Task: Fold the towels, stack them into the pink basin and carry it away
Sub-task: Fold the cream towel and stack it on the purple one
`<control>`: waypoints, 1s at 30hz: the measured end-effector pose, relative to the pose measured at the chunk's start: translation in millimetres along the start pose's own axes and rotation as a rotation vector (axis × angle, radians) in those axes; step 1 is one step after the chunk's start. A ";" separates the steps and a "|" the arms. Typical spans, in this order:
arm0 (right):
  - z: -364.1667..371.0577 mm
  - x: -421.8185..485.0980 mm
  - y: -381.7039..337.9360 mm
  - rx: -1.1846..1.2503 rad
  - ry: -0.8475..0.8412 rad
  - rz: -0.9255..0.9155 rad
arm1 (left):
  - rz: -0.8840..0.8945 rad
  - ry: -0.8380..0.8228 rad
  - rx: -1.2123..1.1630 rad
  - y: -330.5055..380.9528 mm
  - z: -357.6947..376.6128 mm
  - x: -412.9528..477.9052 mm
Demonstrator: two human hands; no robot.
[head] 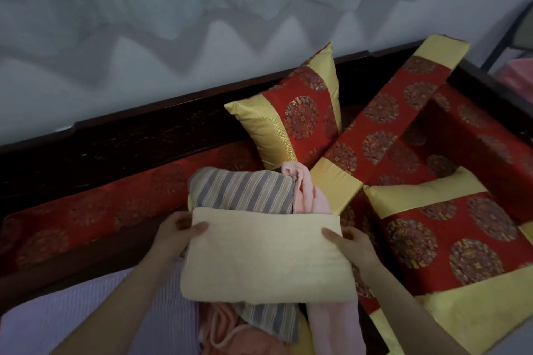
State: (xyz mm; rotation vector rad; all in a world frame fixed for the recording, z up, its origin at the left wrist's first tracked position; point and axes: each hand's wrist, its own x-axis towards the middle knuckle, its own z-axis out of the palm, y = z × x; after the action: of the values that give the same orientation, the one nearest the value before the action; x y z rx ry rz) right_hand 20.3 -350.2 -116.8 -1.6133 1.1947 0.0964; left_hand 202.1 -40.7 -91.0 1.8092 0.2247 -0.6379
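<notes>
Our left hand point(178, 232) and right hand point(350, 242), set apart, each grip one side of the folded cream towel point(265, 256) at centre frame, over a striped towel point(242, 193) and a pink towel point(310, 196), with red-and-gold cushions point(291, 121) upper right.

Single head-worn view here, wide-angle, looking forward and down from close above the cream towel point(266, 253) at centre frame; the upright cushion point(291, 127) sits farther off, the grey wall point(202, 8) fills the top.

Cream towel point(268, 256) matt terry cloth; cushions point(291, 121) glossy brocade.
</notes>
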 end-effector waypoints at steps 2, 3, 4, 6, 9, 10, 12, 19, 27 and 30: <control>1.9 3.3 2.8 -0.020 0.002 0.021 | 0.141 0.025 -0.096 1.3 -2.2 -2.0; 3.2 3.8 2.9 -0.020 0.003 0.021 | 0.183 0.027 -0.138 1.0 -2.0 -3.6; 4.8 4.1 3.0 -0.010 0.009 0.013 | 0.197 0.023 -0.152 1.6 -0.9 -6.7; 7.0 3.3 3.6 0.005 0.034 -0.017 | 0.146 0.030 -0.063 -0.2 2.7 -10.1; 9.1 2.1 4.4 0.039 0.051 -0.038 | -0.064 -0.011 0.110 -5.6 4.6 -4.5; 9.9 2.2 5.8 0.044 0.052 -0.042 | -0.117 -0.035 0.133 -5.2 4.4 -1.8; 11.2 -1.9 4.2 0.010 0.061 -0.083 | -0.160 -0.066 0.142 -2.7 3.9 3.1; -1.2 -74.2 -15.0 -0.474 0.148 -0.757 | 0.164 0.032 0.323 -12.7 13.8 -15.5; -7.4 -157.0 -81.1 -0.530 -0.215 -1.235 | 0.874 -0.218 1.117 -8.9 8.3 -20.6; -8.0 -171.7 -108.3 -0.481 -0.257 -1.305 | 0.968 -0.290 1.119 14.2 3.1 -16.0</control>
State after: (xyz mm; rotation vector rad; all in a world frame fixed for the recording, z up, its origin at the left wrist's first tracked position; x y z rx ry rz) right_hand 10.1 -255.5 62.6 -2.4178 -0.2520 -0.2594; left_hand 194.3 -45.8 -71.5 2.4545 -1.3801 -0.2808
